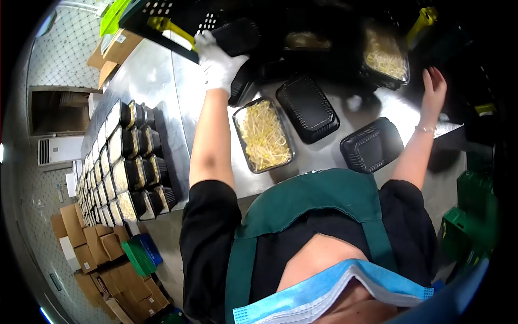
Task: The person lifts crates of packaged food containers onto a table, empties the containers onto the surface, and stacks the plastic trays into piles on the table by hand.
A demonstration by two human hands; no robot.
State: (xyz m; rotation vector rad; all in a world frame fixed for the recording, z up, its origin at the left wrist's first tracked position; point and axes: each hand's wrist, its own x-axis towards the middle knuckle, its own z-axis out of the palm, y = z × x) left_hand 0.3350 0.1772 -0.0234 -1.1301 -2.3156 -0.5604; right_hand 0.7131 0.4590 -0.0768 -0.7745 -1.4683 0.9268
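Observation:
My left hand, in a white glove, reaches up by the rim of a dark crate, close to its yellow handle. Its thumb stands away from the fingers, and I cannot tell if it touches the crate. My bare right hand is raised at the right, fingers stretched, beside a tray of bean sprouts. Another sprout-filled tray lies before me on the steel table. Next to it, a black tray and a second black tray lie bottom up.
Stacked filled black trays line the table's left side. Cardboard boxes and a green crate stand on the floor at left. More green crates are at right. A second yellow handle shows at upper right.

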